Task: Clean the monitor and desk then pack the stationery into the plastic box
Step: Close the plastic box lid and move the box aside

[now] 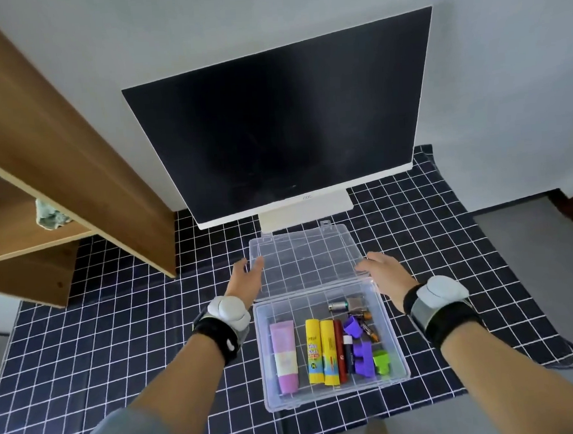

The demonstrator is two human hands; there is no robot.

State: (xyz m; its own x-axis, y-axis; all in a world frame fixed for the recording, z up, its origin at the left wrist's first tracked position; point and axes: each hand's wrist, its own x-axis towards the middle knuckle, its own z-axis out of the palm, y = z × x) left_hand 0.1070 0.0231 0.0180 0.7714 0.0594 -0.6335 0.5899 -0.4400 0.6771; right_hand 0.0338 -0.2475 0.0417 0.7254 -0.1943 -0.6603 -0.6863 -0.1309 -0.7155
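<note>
A clear plastic box point(331, 346) of stationery sits on the checked surface point(116, 330) before the monitor point(281, 115) — left hand point(245, 280) and right hand point(380, 271) grip the side edges of its open lid point(308, 259). Thin, light and likely flexible and slippery, the lid is best held at both edges.

The plastic box point(335, 396) lies on the desk point(116, 330) before the monitor point(282, 122), stationery point(328, 353) inside.

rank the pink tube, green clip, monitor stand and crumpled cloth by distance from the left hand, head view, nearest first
From the left hand:
1. Pink tube, in the box's left side.
2. Monitor stand, behind the lid.
3. Green clip, in the box's right corner.
4. Crumpled cloth, on the shelf, far left.
</note>
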